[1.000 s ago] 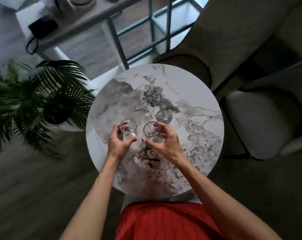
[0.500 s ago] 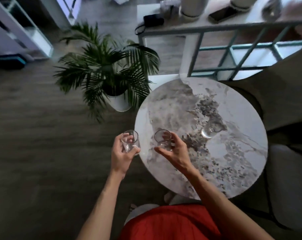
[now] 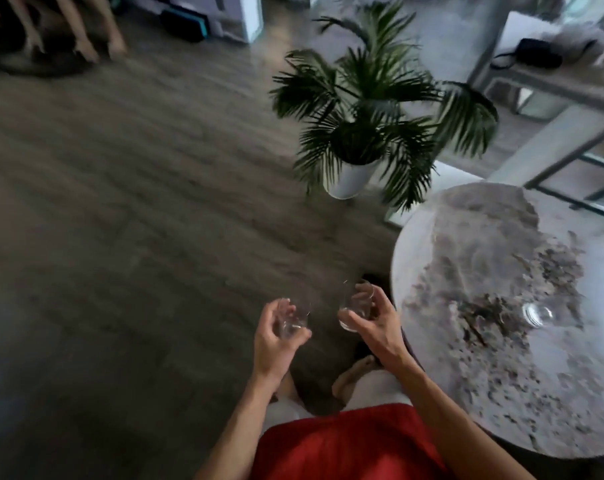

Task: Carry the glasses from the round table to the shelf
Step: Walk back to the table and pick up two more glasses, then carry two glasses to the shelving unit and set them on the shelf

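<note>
Each hand carries one glass clear of the round tabletop [image 3: 466,216], out over the floor. The left hand [image 3: 276,337] wraps its grip around a glass [image 3: 292,318]; the right hand [image 3: 376,327] pinches another glass [image 3: 356,308] from the side, both upright, probably for a steady carry. A third glass [image 3: 537,314] stands near the tabletop's right edge, likely for a second trip.

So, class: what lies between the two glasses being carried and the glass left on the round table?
In the head view, only the right hand and bare marble table separate them from the remaining glass.
</note>
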